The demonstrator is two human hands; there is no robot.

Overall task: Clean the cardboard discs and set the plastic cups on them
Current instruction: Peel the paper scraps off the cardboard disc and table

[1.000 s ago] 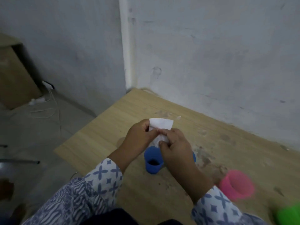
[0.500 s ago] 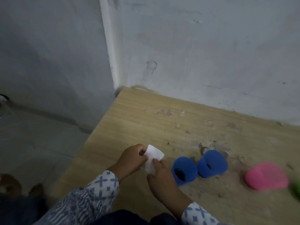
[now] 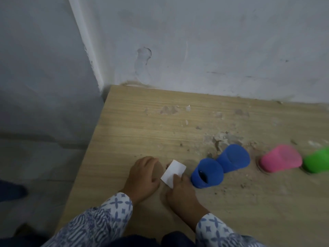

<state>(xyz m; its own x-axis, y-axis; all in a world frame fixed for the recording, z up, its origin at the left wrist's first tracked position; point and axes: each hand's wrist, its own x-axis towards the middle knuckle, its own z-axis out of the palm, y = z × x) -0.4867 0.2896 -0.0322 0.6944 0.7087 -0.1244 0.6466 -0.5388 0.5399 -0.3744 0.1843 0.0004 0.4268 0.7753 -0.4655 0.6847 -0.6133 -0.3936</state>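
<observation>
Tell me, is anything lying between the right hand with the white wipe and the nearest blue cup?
Nothing visible does. The right hand pinches the white wipe, and only bare, gritty table separates it from the nearest blue cup.

Left hand (image 3: 142, 175) lay palm down, fingers curled. Right hand (image 3: 181, 191) just beside it, fingertips pinched closed. Both wrists low, patterned sleeves showing.

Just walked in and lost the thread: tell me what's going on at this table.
A person is wiping at the wooden table. The right hand presses a folded white paper down, while the left hand rests over a brown cardboard disc. To the right stand two blue cups, a pink cup and a green cup, the last two blurred.
</observation>
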